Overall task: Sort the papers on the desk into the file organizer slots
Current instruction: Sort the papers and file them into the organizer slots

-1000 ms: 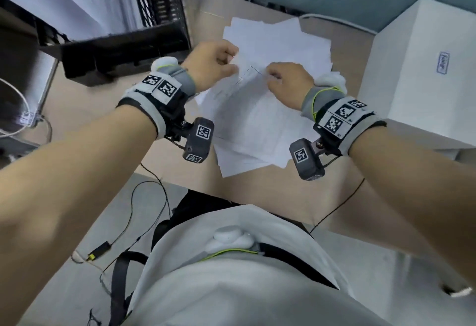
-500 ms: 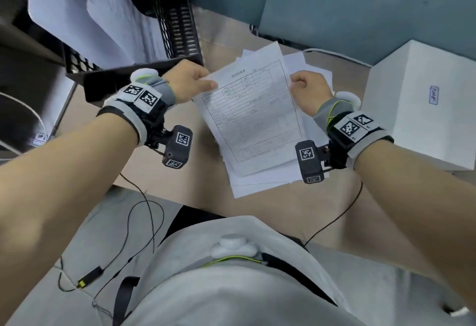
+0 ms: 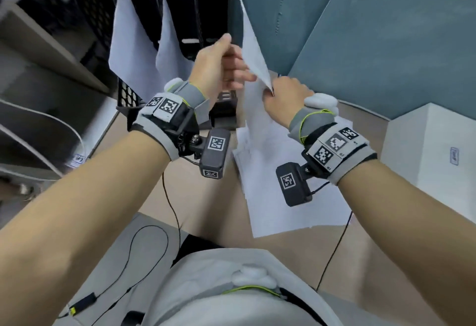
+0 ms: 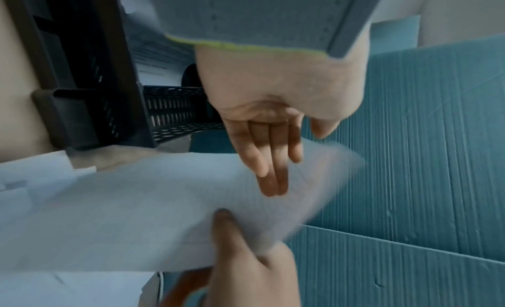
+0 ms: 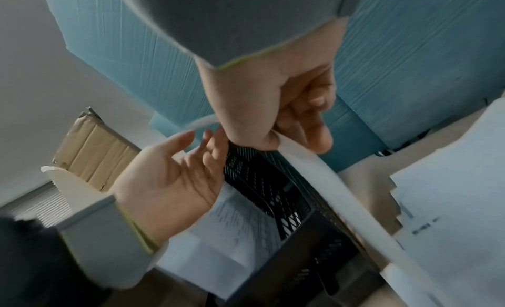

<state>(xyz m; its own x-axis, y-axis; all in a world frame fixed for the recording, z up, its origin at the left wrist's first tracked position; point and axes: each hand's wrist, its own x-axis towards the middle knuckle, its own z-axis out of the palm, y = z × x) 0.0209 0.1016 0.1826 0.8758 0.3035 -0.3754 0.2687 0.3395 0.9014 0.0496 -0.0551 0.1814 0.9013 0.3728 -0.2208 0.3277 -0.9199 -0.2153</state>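
Note:
I hold one white sheet (image 3: 253, 50) upright, edge-on, just right of the black mesh file organizer (image 3: 190, 4). My right hand (image 3: 270, 91) pinches the sheet's lower edge between thumb and fingers, which the right wrist view shows too, with the sheet (image 5: 314, 182) under my right hand (image 5: 295, 134). My left hand (image 3: 239, 68) lies with straight fingers against the sheet's left face. In the left wrist view its fingers (image 4: 273, 171) rest flat on the sheet (image 4: 136, 214). The paper stack (image 3: 278, 184) lies on the desk below my right wrist.
Two organizer slots hold hanging white papers (image 3: 128, 42). A teal partition wall (image 3: 360, 29) stands behind the desk. A white box (image 3: 432, 158) sits at the right. Grey shelving (image 3: 38, 68) stands at the left. Cables (image 3: 170, 197) hang off the desk's front edge.
The printed sheet rose off the stack, turned upright and moved toward the organizer. My left hand gave up its pinch and now lies flat on it. My right hand kept its hold.

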